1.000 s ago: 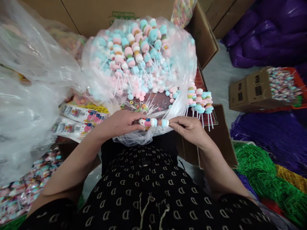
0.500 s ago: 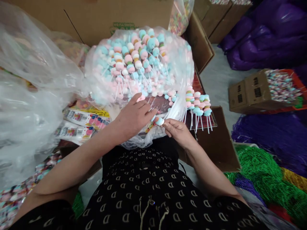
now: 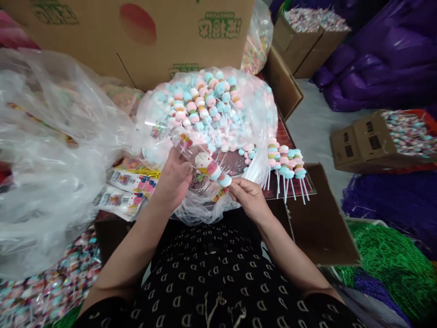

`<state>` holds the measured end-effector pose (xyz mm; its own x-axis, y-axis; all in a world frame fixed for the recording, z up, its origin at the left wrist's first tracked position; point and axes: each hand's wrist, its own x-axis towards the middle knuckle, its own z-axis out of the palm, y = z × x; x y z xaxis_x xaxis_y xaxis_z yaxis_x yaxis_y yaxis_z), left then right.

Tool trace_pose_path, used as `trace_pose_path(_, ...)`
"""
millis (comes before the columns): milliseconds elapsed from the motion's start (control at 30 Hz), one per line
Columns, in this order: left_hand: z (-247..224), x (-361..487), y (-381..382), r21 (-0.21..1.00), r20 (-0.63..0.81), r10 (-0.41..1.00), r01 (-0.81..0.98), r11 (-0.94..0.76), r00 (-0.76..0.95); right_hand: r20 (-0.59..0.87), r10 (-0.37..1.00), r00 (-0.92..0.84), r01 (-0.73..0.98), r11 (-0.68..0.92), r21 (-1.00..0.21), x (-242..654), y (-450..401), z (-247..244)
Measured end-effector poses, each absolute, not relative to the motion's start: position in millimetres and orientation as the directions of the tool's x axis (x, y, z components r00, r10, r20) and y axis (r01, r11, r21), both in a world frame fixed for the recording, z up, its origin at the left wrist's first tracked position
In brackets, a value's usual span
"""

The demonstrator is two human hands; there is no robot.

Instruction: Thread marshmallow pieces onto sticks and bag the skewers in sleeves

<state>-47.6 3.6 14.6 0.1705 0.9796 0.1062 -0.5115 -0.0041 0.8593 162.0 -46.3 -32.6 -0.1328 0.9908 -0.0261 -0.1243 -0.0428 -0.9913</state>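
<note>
My right hand (image 3: 250, 197) pinches the lower end of a marshmallow skewer (image 3: 215, 171), whose pink, white and blue pieces point up and to the left. Left of it, my left hand (image 3: 176, 176) is closed on a clear printed candy wrapper (image 3: 186, 142), thumb toward me; its fingertips are partly hidden. The wrapper lies close to the skewer's far tip, and I cannot tell whether the tip is inside it. Behind both hands, a large clear bag (image 3: 264, 98) holds a heap of marshmallow skewers (image 3: 201, 102). More skewers (image 3: 286, 159) lie at the table's right edge.
Flat printed wrappers (image 3: 124, 191) are stacked left of my left hand. A big cloudy plastic bag (image 3: 51, 182) fills the left side. Behind stands a cardboard box (image 3: 184, 32). Boxes of wrapped candy (image 3: 358, 141) and green tinsel-like strands (image 3: 392, 264) sit on the right.
My left hand has drawn back to the left from the skewer and turned, and a clear wrapper now shows in it. More of the skewer is visible. The camera view has tilted up.
</note>
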Motion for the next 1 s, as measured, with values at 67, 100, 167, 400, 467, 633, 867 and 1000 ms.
trace_pose_path(67,21.5,-39.3,8.0,0.822,0.055,0.988,-0.568,0.037,0.143,-0.029,0.991,-0.13,-0.079,-0.04,-0.996,157.1,-48.6,-33.8)
trace_pose_path(100,23.7,-35.2,8.7,0.81,0.029,0.993,-0.585,0.043,0.112,-0.036,0.992,-0.124,-0.069,-0.045,-0.997,154.2,-49.9,-35.1)
trace_pose_path(167,24.3,-27.7,7.5,0.783,-0.019,0.999,-0.62,0.047,0.051,-0.059,0.993,-0.102,-0.071,-0.067,-0.995,147.6,-52.6,-38.5)
trace_pose_path(400,8.6,-13.5,-5.6,0.756,-0.067,0.997,-0.65,0.076,0.038,-0.083,0.994,-0.071,-0.069,-0.088,-0.994,135.6,-56.8,-43.9)
trace_pose_path(467,5.1,-11.2,-9.8,0.763,-0.058,0.997,-0.642,0.078,0.053,-0.142,0.984,-0.108,-0.129,-0.155,-0.979,137.0,-56.4,-42.1)
trace_pose_path(633,-0.2,-14.1,-16.2,0.798,-0.033,0.988,-0.591,0.116,0.151,-0.253,0.905,-0.342,-0.258,-0.349,-0.901,140.9,-56.3,-39.3)
trace_pose_path(867,10.8,-36.0,-2.9,0.77,0.033,0.989,-0.634,0.068,0.146,-0.182,0.934,-0.306,-0.254,-0.265,-0.93,139.0,-57.2,-44.1)
trace_pose_path(1000,11.1,-30.5,-0.5,0.702,-0.021,0.996,-0.708,0.076,0.087,-0.131,0.982,-0.135,-0.147,-0.15,-0.978,134.9,-59.0,-50.1)
